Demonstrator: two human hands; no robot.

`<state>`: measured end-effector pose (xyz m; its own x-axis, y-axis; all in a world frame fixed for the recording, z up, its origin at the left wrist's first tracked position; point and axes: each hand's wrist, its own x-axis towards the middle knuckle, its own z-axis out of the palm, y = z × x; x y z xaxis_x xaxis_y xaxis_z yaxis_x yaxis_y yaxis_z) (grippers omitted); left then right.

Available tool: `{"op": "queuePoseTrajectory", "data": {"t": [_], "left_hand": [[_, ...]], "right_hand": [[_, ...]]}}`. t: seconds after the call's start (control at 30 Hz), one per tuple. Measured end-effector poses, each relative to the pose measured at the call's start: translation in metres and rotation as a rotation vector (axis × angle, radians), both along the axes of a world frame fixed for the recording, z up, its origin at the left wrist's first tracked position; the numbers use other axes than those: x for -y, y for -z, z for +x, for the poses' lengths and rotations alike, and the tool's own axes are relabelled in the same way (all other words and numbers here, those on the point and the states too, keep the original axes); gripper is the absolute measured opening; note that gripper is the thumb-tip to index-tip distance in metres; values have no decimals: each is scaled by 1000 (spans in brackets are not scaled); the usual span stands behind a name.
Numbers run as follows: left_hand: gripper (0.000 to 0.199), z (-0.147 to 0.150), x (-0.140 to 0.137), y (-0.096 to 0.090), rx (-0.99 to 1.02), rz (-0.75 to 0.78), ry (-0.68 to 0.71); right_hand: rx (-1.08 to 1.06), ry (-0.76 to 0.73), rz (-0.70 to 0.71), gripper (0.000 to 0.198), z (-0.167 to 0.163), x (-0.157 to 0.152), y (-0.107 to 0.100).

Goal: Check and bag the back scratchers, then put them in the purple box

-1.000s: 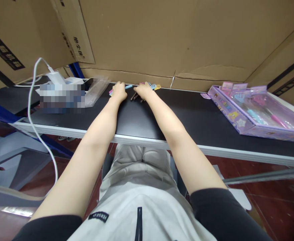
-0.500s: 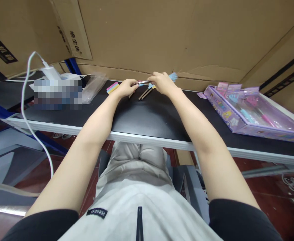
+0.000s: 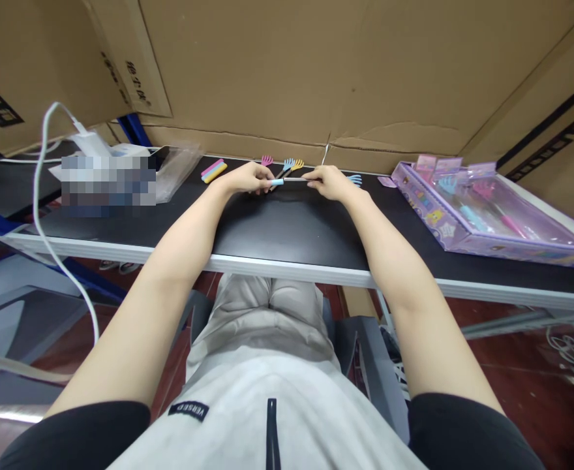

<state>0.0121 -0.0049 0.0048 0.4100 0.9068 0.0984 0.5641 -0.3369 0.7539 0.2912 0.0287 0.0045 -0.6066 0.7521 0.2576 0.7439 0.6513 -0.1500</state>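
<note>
My left hand [image 3: 250, 177] pinches the light-blue handle [image 3: 277, 182] of a back scratcher. My right hand [image 3: 330, 183] grips its thin metal rod [image 3: 294, 179], and the blue claw head [image 3: 354, 180] sticks out past that hand on the right. The back scratcher lies level between both hands, rod end meeting the handle. Just behind my hands on the black table are more scratcher heads: a pink one [image 3: 267, 160], a blue one [image 3: 289, 164] and a yellow one [image 3: 297, 164]. Their rods are partly hidden by my left hand.
Pink, blue and yellow handles [image 3: 213, 171] lie left of my left hand. Beyond them are a clear plastic bag [image 3: 179, 171] and a white charger with a cable [image 3: 91, 145]. A purple display box [image 3: 463, 225] with packed scratchers stands at right. Cardboard [image 3: 277, 78] walls the back.
The back scratcher and both hands have come nearer to me. My right hand has moved right along the rod, and the blue handle now shows at my left fingertips.
</note>
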Motion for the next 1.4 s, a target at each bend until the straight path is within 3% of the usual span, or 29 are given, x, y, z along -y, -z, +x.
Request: {"op": "queuePoseTrajectory", "data": {"t": [0.27, 0.47, 1.17, 1.4], "left_hand": [[12, 2, 3, -2, 80, -23, 32], [14, 0, 3, -3, 96, -18, 50], [23, -3, 0, -4, -85, 163, 80], [18, -1, 5, -7, -18, 90, 20]], "right_hand": [[-101, -2, -103, 44, -7, 21, -10], [-44, 47, -139, 39, 3, 13, -9], [-28, 41, -142, 43, 2, 14, -15], [-60, 69, -116, 49, -1, 34, -25]]}}
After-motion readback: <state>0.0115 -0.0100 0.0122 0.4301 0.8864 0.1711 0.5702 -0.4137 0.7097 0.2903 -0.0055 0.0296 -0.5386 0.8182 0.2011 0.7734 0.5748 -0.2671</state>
